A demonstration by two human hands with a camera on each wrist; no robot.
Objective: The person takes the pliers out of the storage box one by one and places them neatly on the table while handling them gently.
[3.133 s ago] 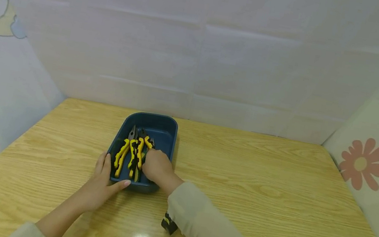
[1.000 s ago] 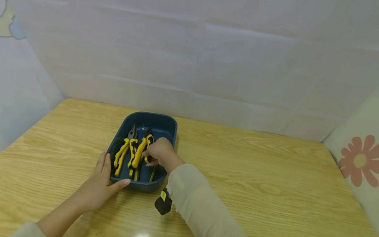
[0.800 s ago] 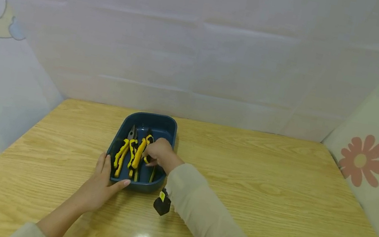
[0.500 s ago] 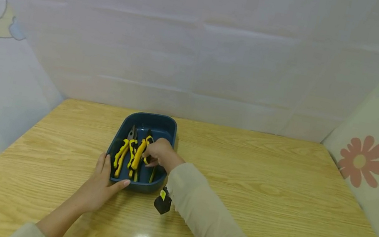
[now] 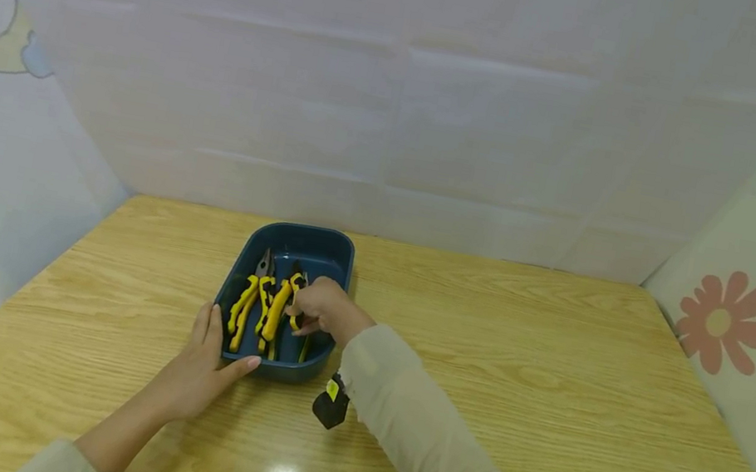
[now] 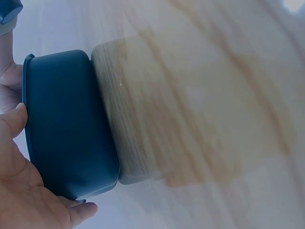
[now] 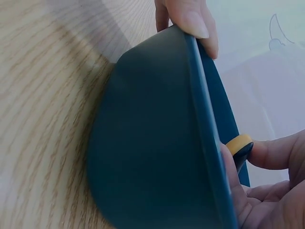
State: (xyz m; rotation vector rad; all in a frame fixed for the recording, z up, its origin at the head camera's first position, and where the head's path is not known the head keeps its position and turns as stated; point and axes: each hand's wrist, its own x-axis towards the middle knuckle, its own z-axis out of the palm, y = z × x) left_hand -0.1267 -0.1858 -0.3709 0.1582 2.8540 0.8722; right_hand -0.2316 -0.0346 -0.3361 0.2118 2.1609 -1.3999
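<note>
Compared with the earliest frame, the right hand point(image 5: 325, 307) is rotated to expose its thumb, and the near end of the yellow-and-black pliers point(image 5: 273, 317) points farther left. The pliers are inside the blue tray point(image 5: 289, 374), beside the long-nose pliers point(image 5: 241, 313). The left hand point(image 5: 199, 375) maintains its grip on the tray's near-left corner. The right wrist view shows a narrow right grip pinching a handle end point(image 7: 239, 141); the head view partly hides this. The left wrist view shows the tray's outer wall.
</note>
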